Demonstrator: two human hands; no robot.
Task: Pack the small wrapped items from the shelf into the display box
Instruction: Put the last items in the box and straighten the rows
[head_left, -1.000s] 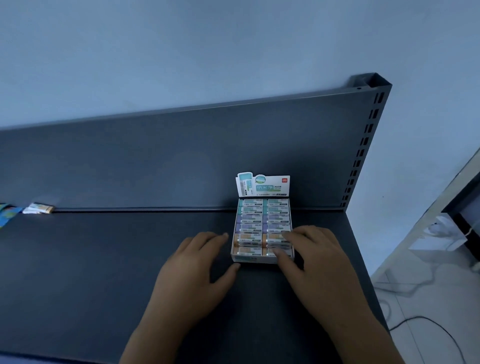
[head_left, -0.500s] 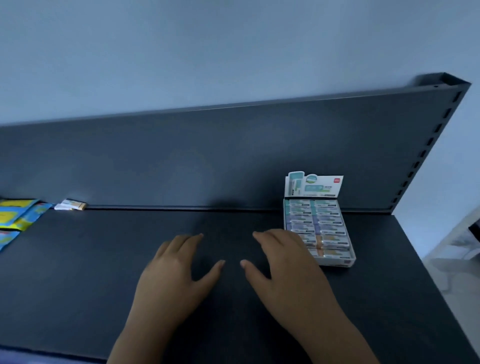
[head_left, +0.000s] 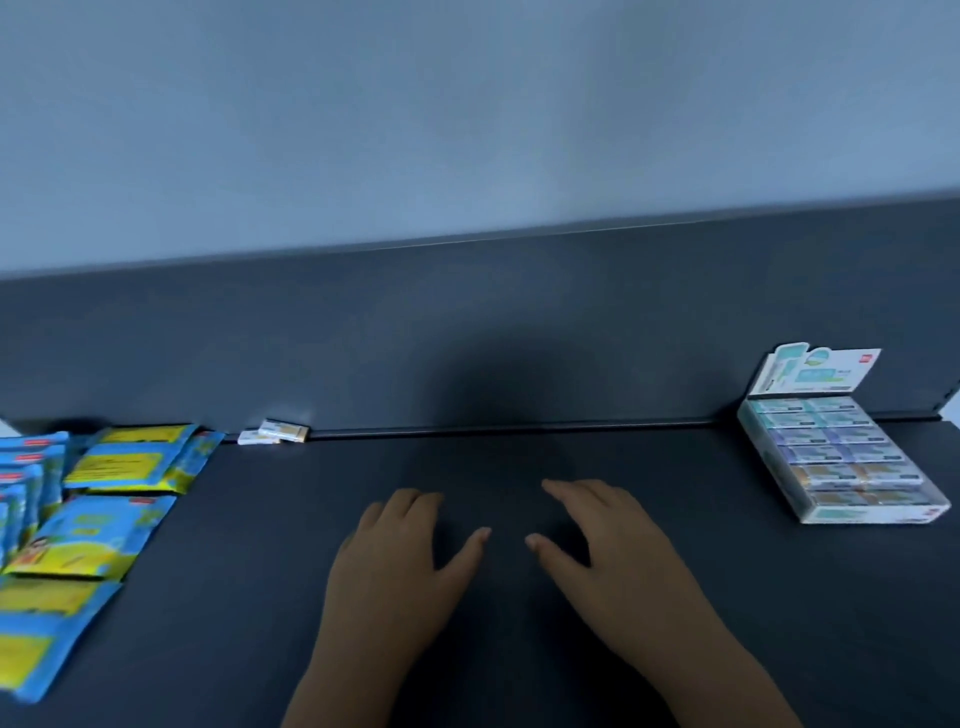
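Shifted leftward, left hand (head_left: 395, 571) and right hand (head_left: 618, 561) spread empty fingers (head_left: 571, 491) over dark grey metal shelf (head_left: 234, 597); white cardboard display box (head_left: 841, 457) lies to their right.

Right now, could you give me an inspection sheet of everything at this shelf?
Surface: dark grey flat metal shelf.
Job's things: white cardboard display box at the far right, its two columns of small wrapped items look filled; two small white-and-orange wrapped items lie together by the dark back panel, left of centre and far from the box.
Clutter: blue-and-yellow glossy packets spread along the left edge.
Grippers: left hand and right hand are side by side with relaxed fingers, holding nothing.
Cables: nothing seen.
Surroundings: pale blue-grey wall above the back panel.
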